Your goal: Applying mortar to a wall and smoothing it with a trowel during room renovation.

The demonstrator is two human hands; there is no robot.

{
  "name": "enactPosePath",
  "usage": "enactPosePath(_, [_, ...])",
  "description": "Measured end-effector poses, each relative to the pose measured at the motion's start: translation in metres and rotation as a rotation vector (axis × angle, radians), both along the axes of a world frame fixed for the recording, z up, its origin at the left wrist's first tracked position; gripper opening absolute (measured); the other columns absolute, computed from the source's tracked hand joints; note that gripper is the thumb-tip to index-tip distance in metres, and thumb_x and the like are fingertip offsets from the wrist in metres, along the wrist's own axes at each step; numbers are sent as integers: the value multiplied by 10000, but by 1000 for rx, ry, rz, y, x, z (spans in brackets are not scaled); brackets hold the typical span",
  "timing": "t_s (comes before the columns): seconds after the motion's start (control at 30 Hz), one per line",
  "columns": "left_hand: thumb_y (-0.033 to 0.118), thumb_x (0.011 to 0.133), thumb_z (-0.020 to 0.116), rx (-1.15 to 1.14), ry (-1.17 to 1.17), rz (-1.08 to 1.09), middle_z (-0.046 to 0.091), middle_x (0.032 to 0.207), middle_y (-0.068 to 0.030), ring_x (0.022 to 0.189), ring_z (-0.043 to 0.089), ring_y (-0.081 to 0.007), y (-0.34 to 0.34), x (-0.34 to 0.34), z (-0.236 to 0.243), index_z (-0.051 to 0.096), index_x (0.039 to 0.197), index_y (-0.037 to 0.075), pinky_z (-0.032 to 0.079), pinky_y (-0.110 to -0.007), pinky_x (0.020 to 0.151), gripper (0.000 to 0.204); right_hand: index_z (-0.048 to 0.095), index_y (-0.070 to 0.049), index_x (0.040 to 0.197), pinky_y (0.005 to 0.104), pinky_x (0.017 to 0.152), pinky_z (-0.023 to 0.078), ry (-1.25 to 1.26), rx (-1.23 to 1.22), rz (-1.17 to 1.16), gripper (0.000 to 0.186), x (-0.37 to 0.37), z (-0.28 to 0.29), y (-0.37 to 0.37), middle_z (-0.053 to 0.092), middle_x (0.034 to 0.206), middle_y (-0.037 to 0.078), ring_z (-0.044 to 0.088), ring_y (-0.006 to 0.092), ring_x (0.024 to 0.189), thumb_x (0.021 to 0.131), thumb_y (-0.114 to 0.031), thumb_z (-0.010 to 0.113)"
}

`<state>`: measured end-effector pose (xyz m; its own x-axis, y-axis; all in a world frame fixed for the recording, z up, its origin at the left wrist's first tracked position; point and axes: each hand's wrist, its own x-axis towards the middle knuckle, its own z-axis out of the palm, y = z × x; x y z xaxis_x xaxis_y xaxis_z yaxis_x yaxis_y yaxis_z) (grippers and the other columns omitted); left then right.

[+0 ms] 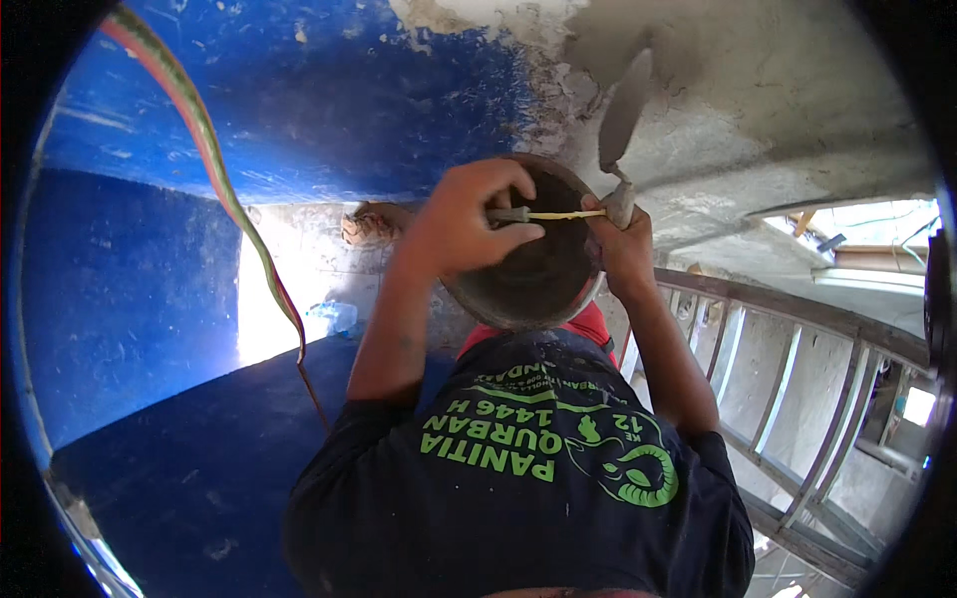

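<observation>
My right hand (623,244) is closed round the grey, mortar-crusted handle of a trowel (626,115), whose blade points up and away. A thin yellowish stick (566,215) with a thicker grey end runs from that hand leftward across the mouth of a dark round bucket (538,284). Around the grey end, my left hand (464,219) has its thumb and forefinger spread apart; its other fingers are mostly hidden. The bucket is in front of my body, its inside dark. My right fingers are by its right rim.
A blue painted wall (399,110) meets rough grey plaster (718,130) ahead. On the right stands a ladder-like metal frame (797,399). A red-green striped strip (214,149) hangs at the left. Beyond my left forearm lies a brownish lump (367,227).
</observation>
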<state>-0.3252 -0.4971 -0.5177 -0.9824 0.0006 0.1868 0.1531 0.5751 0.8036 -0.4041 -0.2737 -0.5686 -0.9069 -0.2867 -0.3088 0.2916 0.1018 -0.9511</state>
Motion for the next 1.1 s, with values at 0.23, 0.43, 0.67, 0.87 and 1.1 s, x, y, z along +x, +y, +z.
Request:
enactPosePath(0.23, [605, 998, 437, 675, -539, 646, 623, 1033, -74, 982, 603, -175, -83, 31, -208, 623, 1102, 52, 524, -391, 814, 593, 575, -90, 748, 246, 411, 323, 361, 127, 234, 297, 5, 2, -34, 493, 561, -49, 434, 49, 451, 924, -264, 740])
enactPosePath(0.43, [618, 963, 513, 1220, -385, 581, 574, 943, -58, 907, 572, -205, -5, 51, -173, 570, 1153, 43, 496, -375, 840, 608, 582, -86, 783, 232, 394, 309, 144, 152, -1, 283, -19, 4, -17, 483, 567, -58, 435, 43, 450, 903, -270, 760])
enactPosePath(0.67, [448, 738, 856, 379, -425, 200, 484, 1394, -133, 1299, 469, -248, 31, 68, -131, 408, 1362, -19, 458, -399, 1005, 899, 627, -51, 952, 218, 386, 307, -91, -13, -186, 87, -44, -65, 8, 493, 658, -22, 435, 61, 470, 890, -79, 573])
enactPosePath(0.87, [272, 687, 906, 192, -213, 498, 643, 1177, -164, 1044, 627, -261, 51, 64, -145, 572, 1237, -39, 503, -387, 915, 715, 669, -93, 1152, 437, 646, 528, 878, 992, 390, 263, -62, -158, 32, 612, 751, 111, 618, 256, 675, 952, -218, 553])
enactPosePath(1.1, [53, 730, 773, 253, -273, 518, 709, 968, -130, 888, 660, -220, 33, 61, -147, 656, 1034, -51, 513, -353, 836, 342, 702, -2, 1021, 365, 654, 505, 162, 281, 35, 402, -9, -104, 36, 680, 736, 90, 632, 194, 709, 791, -311, 818])
